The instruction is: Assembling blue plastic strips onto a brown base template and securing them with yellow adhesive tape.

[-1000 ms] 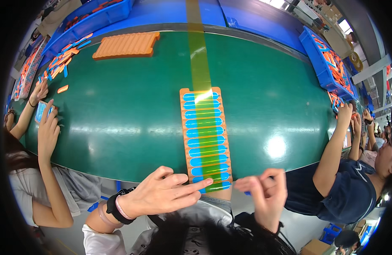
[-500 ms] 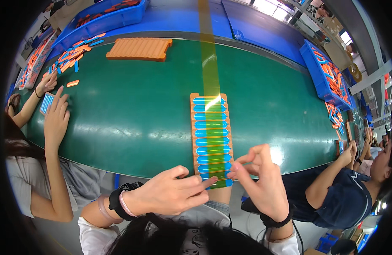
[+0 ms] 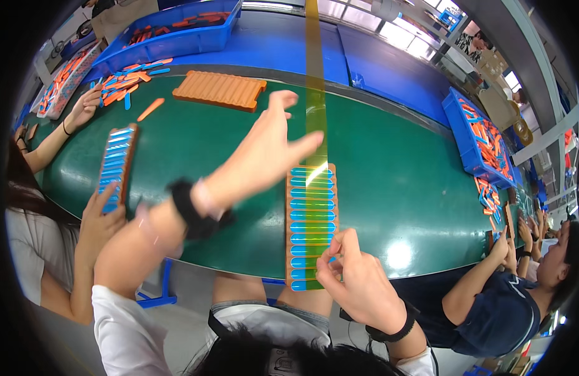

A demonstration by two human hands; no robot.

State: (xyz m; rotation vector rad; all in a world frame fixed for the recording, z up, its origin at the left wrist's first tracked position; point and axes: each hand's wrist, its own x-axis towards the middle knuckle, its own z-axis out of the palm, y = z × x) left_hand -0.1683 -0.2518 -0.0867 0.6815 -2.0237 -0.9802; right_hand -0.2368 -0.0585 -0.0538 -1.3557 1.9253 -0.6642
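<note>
An orange grooved tray (image 3: 289, 232) lies lengthwise before me, holding a row of blue round-ended strips (image 3: 298, 215). Clear yellow tape (image 3: 315, 94) runs from the far side of the table down over the middle of the strips. My left hand (image 3: 267, 141) reaches forward, slightly blurred, with thumb and fingers apart beside the tape, just beyond the tray's far end; it holds nothing. At the tray's lower right edge, my right hand (image 3: 363, 282) has thumb and forefinger pinched together. What lies between those fingertips, if anything, is too small to make out.
Another orange grooved tray (image 3: 219, 91) lies at the far left-centre. Blue bins (image 3: 170, 34) of orange pieces stand at the back left and at the right (image 3: 480, 141). Loose strips (image 3: 129, 81) are heaped at left. A co-worker at left touches a filled tray (image 3: 117, 156); another sits at right.
My left hand has left the tray's near end and stretched forward to the tape beyond its far end, opening out. My right hand remains by the lower right edge. The left co-worker's tray has shifted.
</note>
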